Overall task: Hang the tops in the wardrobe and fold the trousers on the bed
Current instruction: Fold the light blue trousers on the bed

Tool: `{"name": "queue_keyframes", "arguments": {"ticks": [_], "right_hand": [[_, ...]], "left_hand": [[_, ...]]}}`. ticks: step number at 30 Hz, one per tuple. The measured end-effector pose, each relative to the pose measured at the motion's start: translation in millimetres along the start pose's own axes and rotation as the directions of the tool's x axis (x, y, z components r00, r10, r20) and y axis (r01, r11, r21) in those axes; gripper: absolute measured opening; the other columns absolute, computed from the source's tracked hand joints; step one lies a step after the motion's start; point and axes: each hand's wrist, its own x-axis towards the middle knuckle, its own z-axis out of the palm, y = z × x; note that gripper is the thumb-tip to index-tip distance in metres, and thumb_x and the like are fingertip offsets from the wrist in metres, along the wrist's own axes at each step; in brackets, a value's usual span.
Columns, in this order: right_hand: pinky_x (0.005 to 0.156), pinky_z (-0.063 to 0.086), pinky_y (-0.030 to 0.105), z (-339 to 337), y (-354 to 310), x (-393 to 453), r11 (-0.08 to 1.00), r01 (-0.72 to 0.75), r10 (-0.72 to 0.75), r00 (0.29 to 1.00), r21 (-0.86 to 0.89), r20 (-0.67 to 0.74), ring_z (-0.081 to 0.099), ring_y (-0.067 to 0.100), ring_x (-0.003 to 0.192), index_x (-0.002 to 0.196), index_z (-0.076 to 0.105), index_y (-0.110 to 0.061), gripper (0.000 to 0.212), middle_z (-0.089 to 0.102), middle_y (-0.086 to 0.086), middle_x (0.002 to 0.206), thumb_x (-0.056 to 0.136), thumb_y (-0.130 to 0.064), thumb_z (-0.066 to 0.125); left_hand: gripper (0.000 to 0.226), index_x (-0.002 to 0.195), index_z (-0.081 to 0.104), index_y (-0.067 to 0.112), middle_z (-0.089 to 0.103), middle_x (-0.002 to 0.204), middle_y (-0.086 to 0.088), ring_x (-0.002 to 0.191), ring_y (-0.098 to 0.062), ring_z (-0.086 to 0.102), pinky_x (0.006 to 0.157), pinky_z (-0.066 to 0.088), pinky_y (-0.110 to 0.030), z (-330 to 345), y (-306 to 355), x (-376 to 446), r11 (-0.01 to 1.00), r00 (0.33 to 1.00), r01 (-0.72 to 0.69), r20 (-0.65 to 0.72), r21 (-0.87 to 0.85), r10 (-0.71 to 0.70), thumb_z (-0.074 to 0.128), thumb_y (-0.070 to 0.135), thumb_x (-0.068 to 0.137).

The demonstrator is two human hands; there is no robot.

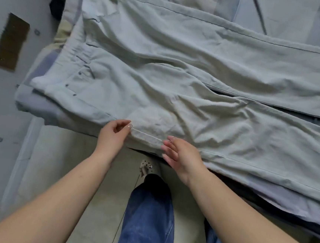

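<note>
We see the trousers (178, 74) spread flat on the bed (299, 17), pale grey-green, waistband to the left near the bed's corner and both legs running off to the right. The far leg lies straight along the top; the near leg angles toward the lower right, with a dark gap between the two. The cloth is wrinkled around the seat and crotch.

Our left hand (113, 134) sits at the near edge of the trousers, at the side seam below the pocket, its fingers loosely curled with the tips at the seam; we cannot tell whether it pinches the cloth or only touches it. Our right hand (181, 156) is just to the right along the same seam, fingers straight and relaxed, spread over the hem edge and gripping nothing.

The bed holds only the trousers in what we can see, over a bluish sheet (37, 102) that shows at the corner and under the near leg.

Below the hands we see our own jeans (149, 217) and a beige shoe (147, 168) on the floor (64, 171). A brown patch (10, 42) lies on the grey surface at left.
</note>
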Motion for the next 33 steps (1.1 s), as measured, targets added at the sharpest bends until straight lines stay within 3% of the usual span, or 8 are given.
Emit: {"name": "queue_keyframes", "arguments": {"ticks": [3, 6, 11, 13, 16, 21, 28, 33], "right_hand": [[0.078, 0.051, 0.026, 48, 24, 9, 0.990, -0.137, 0.135, 0.990, 0.041, 0.052, 0.066, 0.009, 0.086, 0.094, 0.063, -0.018, 0.016, 0.068, -0.002, 0.095, 0.096, -0.027, 0.051], [0.076, 0.050, 0.028, 89, 41, 21, 0.970, -0.209, 0.202, 0.977, 0.122, 0.064, 0.064, 0.011, 0.089, 0.096, 0.062, -0.016, 0.028, 0.067, 0.001, 0.099, 0.097, -0.040, 0.047], [0.071, 0.053, 0.034, 133, 53, 43, 0.950, -0.240, 0.239, 0.971, 0.202, 0.026, 0.067, 0.012, 0.092, 0.100, 0.065, -0.016, 0.048, 0.069, 0.002, 0.103, 0.091, -0.058, 0.045], [0.067, 0.054, 0.033, 140, 50, 51, 0.953, -0.214, 0.223, 0.975, 0.215, -0.019, 0.068, 0.011, 0.090, 0.102, 0.066, -0.016, 0.052, 0.069, 0.001, 0.103, 0.089, -0.062, 0.046], [0.061, 0.054, 0.030, 147, 46, 59, 0.958, -0.171, 0.196, 0.976, 0.231, -0.090, 0.068, 0.010, 0.086, 0.103, 0.066, -0.015, 0.047, 0.070, 0.000, 0.098, 0.091, -0.057, 0.047], [0.063, 0.051, 0.028, 155, 43, 61, 0.948, -0.150, 0.201, 0.966, 0.281, -0.160, 0.066, 0.009, 0.079, 0.093, 0.064, -0.015, 0.034, 0.069, -0.002, 0.086, 0.094, -0.046, 0.051], [0.068, 0.048, 0.026, 160, 36, 53, 0.963, -0.147, 0.194, 0.961, 0.228, -0.199, 0.062, 0.009, 0.076, 0.092, 0.062, -0.015, 0.031, 0.066, -0.001, 0.087, 0.097, -0.041, 0.048], [0.065, 0.048, 0.028, 160, 34, 46, 0.972, -0.139, 0.179, 0.960, 0.187, -0.214, 0.063, 0.010, 0.074, 0.106, 0.061, -0.013, 0.029, 0.066, -0.001, 0.085, 0.097, -0.036, 0.046]], "left_hand": [[0.006, 0.095, 0.065, 0.021, 0.065, 0.088, 0.004, 0.083, -0.005, 0.062, 0.067, 0.048, -0.022, -39, -16, 18, 0.965, 0.981, 0.155, -0.080, -0.210, -0.175, 0.060, 0.018, 0.093], [0.005, 0.092, 0.061, 0.022, 0.063, 0.089, 0.006, 0.083, -0.002, 0.061, 0.071, 0.049, -0.023, -69, -21, 42, 0.907, 0.953, 0.230, -0.106, -0.351, -0.283, 0.058, 0.020, 0.094], [0.012, 0.101, 0.056, 0.015, 0.057, 0.084, 0.004, 0.072, -0.006, 0.055, 0.067, 0.048, -0.016, -89, -2, 83, 0.895, 0.934, 0.060, -0.291, -0.441, -0.206, 0.062, 0.013, 0.091], [0.014, 0.096, 0.056, 0.020, 0.057, 0.083, 0.005, 0.072, -0.008, 0.054, 0.068, 0.046, -0.015, -99, 6, 104, 0.937, 0.904, -0.040, -0.413, -0.348, -0.115, 0.066, 0.015, 0.087], [0.016, 0.098, 0.059, 0.025, 0.060, 0.111, -0.002, 0.088, -0.012, 0.057, 0.082, 0.045, -0.019, -118, 15, 140, 0.989, 0.880, -0.051, -0.474, -0.138, -0.021, 0.067, 0.023, 0.084], [0.056, 0.135, 0.048, 0.016, 0.039, 0.141, -0.010, 0.118, -0.022, 0.048, 0.097, 0.034, -0.022, -157, 21, 183, 0.962, 0.918, 0.103, -0.396, 0.254, 0.006, 0.067, 0.032, 0.084], [0.047, 0.129, 0.053, 0.017, 0.039, 0.137, -0.012, 0.108, -0.032, 0.057, 0.098, 0.039, -0.029, -186, 28, 190, 0.870, 0.935, 0.086, -0.341, 0.485, 0.097, 0.064, 0.033, 0.086], [0.038, 0.115, 0.065, 0.016, 0.057, 0.129, -0.008, 0.110, -0.027, 0.058, 0.096, 0.041, -0.029, -211, 29, 196, 0.865, 0.954, 0.045, -0.279, 0.500, 0.112, 0.068, 0.038, 0.084]]}}
